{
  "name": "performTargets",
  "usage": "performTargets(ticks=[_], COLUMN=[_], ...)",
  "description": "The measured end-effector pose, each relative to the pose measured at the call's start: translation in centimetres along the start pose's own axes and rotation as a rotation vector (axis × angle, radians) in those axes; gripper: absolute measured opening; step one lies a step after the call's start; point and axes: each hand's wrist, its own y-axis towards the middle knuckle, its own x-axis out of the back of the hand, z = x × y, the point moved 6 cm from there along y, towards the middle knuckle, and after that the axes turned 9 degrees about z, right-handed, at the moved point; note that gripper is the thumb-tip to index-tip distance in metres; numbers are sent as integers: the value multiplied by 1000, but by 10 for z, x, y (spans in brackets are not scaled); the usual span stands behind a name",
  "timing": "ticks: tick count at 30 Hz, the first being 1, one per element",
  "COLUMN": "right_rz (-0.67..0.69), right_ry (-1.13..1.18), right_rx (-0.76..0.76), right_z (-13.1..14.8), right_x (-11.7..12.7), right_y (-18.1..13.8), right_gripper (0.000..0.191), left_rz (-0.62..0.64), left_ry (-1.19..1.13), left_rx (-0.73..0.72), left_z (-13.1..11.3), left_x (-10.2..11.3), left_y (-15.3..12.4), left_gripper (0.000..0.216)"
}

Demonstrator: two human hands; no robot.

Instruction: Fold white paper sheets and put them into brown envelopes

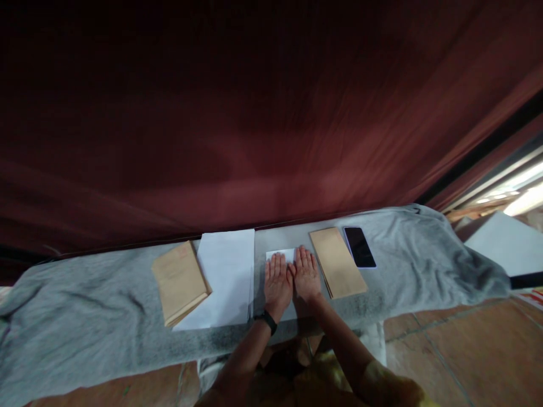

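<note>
One white paper [289, 255] lies at the middle of the counter [401, 249], its far edge showing past the fingertips and its near end reaching toward the front edge. Two hands are on it, the left hand [278, 287] and the right hand [307, 277], both flat, palms down, fingers extended, gripping nothing; the thumbs are close together. One dark band [267, 321] circles the left wrist. To the left, across a narrow strip of grey cloth, lies one stack of white sheets [229, 277], uncounted, nearly spanning the counter's depth. Brown envelopes lie in two piles: the left pile [180, 282] overlaps the sheets' left side, the right pile [338, 263] sits just beside the right hand. Each shows more than one layer; the exact number and any contents are hidden. One phone [360, 247], screen up, is at the right pile's far side. Beyond both ends of this row the cloth stretches wide, rumpled. A dark red curtain [271, 164] rises along the counter's far edge; tiled floor [466, 345] shows below the near edge.
</note>
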Motion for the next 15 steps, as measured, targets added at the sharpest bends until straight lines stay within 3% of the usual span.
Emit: performTargets(ticks=[10, 15], right_rz=[-15, -46], right_ry=[-23, -26], right_rx=[-24, -20], right_z=[0, 15], right_x=[7, 15], right_y=[4, -9], right_gripper=[57, 55], left_rz=[15, 36], left_ry=[43, 49], left_rx=[9, 5], left_z=[22, 23], left_x=[3, 5], left_y=[-9, -12], left_gripper=[60, 61])
